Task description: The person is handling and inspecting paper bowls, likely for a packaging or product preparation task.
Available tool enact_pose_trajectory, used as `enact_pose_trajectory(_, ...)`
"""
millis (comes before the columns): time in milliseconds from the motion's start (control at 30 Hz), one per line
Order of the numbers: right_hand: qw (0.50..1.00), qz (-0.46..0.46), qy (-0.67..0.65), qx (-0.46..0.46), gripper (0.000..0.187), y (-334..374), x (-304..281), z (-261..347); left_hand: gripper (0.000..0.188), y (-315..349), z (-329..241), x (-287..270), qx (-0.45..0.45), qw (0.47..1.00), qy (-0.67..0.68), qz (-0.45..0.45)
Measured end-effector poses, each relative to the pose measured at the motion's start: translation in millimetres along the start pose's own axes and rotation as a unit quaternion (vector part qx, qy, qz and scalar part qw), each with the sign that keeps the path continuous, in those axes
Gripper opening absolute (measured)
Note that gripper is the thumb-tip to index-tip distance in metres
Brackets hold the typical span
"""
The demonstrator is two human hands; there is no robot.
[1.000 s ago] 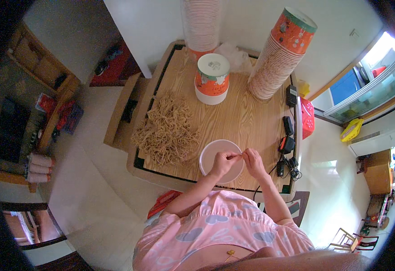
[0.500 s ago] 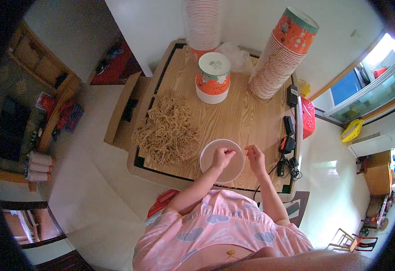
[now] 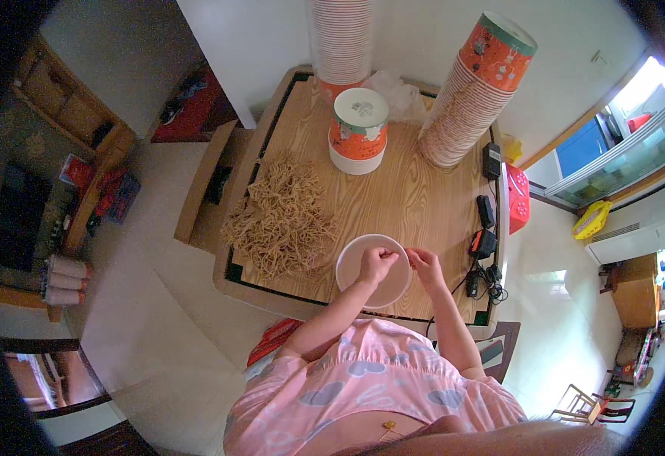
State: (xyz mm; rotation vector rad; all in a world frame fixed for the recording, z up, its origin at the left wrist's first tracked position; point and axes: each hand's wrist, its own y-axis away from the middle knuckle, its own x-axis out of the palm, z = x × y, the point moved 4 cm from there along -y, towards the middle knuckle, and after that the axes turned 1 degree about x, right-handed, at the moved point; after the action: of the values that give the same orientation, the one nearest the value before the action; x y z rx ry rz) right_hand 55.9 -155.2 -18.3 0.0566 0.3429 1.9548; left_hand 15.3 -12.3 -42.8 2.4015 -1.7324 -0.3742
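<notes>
A white round paper tub [image 3: 355,287] stands at the near edge of the wooden table, its open mouth facing up. My left hand [image 3: 379,264] is over its mouth, fingers pinched together. Just beyond its right rim is my right hand [image 3: 426,269], thumb and fingertips also closed in a pinch close to the rim. Whatever either hand pinches is too small to make out. Left of the tub lies a tangled heap of brown paper cords [image 3: 283,216]. Farther back, a short stack of orange and green paper tubs [image 3: 357,140] rests upside down.
Two tall stacks of nested paper tubs rise at the back, one on the left [image 3: 342,45] and a leaning one on the right [image 3: 471,99]. A clear plastic bag [image 3: 395,95] lies between them. Black adapters and cables [image 3: 483,243] line the table's right edge.
My right hand has moved slightly left and down to the tub's rim, and its fingers have come together. My left hand has barely moved.
</notes>
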Motion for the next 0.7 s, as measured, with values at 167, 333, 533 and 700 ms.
enact_pose_trajectory(167, 0.990, 0.019, -0.115, 0.084, 0.022, -2, 3, -13, 0.018, -3, 4, 3, 0.028, 1.000, 0.010, -0.010)
enact_pose_trajectory(333, 0.989, 0.023, -0.130, 0.071, 0.019, -4, 2, -15, 0.019, -2, 1, 3, 0.018, 1.000, -0.011, -0.008)
enact_pose_trajectory(533, 0.995, 0.020, -0.095, 0.031, 0.014, -9, 5, -21, 0.020, -2, 1, 3, 0.027, 1.000, -0.014, -0.005)
enact_pose_trajectory(700, 0.997, -0.004, -0.080, 0.020, 0.015, -8, 5, -21, 0.016, -1, 3, 4, -0.003, 1.000, 0.009, 0.014)
